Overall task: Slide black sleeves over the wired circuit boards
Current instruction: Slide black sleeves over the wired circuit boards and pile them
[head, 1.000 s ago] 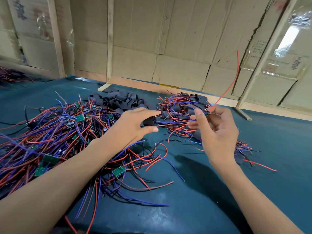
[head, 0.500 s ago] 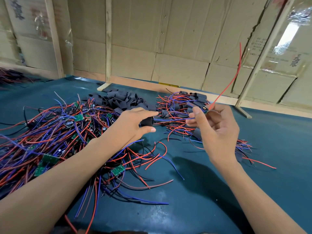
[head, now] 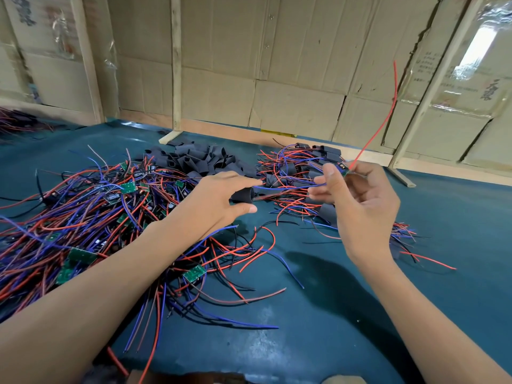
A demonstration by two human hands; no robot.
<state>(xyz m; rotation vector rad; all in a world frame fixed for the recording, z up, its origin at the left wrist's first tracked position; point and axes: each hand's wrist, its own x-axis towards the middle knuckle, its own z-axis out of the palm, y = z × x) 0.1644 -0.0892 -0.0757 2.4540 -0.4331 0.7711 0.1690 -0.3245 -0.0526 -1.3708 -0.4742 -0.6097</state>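
My left hand (head: 219,200) pinches a short black sleeve (head: 244,195) between thumb and fingers, its open mouth facing right. My right hand (head: 357,200) pinches a small circuit board (head: 343,170) at its fingertips. Blue and red wires (head: 288,188) run from that board leftward to the sleeve's mouth. A single red wire (head: 385,120) sticks up from the board. A heap of unsleeved wired boards (head: 83,206) lies at the left. A pile of loose black sleeves (head: 199,159) sits behind my left hand.
A pile of sleeved boards with wires (head: 299,167) lies behind and under my right hand. The teal table surface (head: 318,314) stretches in front. Cardboard walls with wooden posts (head: 176,65) close off the back.
My right hand has shifted slightly right and up with the board, and the red wire stands higher. The left hand holds the sleeve in nearly the same place, wires still at its mouth.
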